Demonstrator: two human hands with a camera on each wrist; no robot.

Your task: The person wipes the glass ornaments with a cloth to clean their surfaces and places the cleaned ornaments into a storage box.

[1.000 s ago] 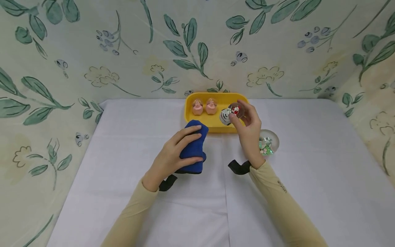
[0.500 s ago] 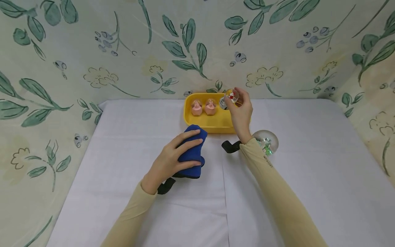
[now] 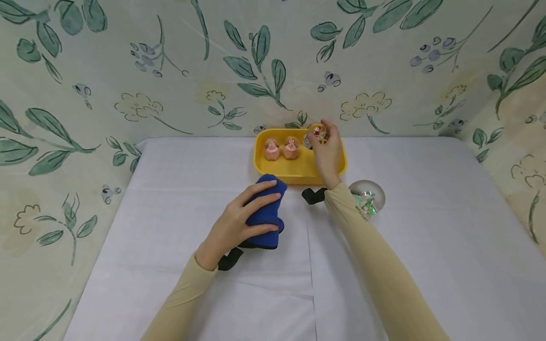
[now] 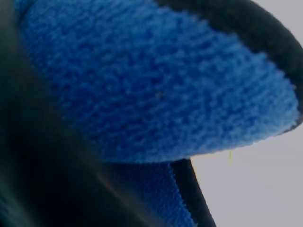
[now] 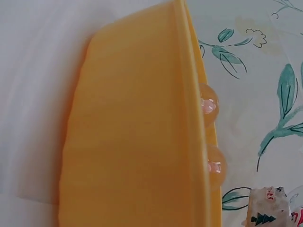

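The right hand (image 3: 328,154) pinches a small snow globe (image 3: 317,130) with a bit of red inside, by the back of the yellow tray (image 3: 294,180); whether its base touches the tray is hard to tell. Two pink-based globes (image 3: 272,149) stand side by side in the tray's left half. The left hand (image 3: 232,220) grips a blue fuzzy thing (image 3: 265,210); a larger clear globe (image 3: 372,193) holding green pieces sits on the white cloth (image 3: 170,189).
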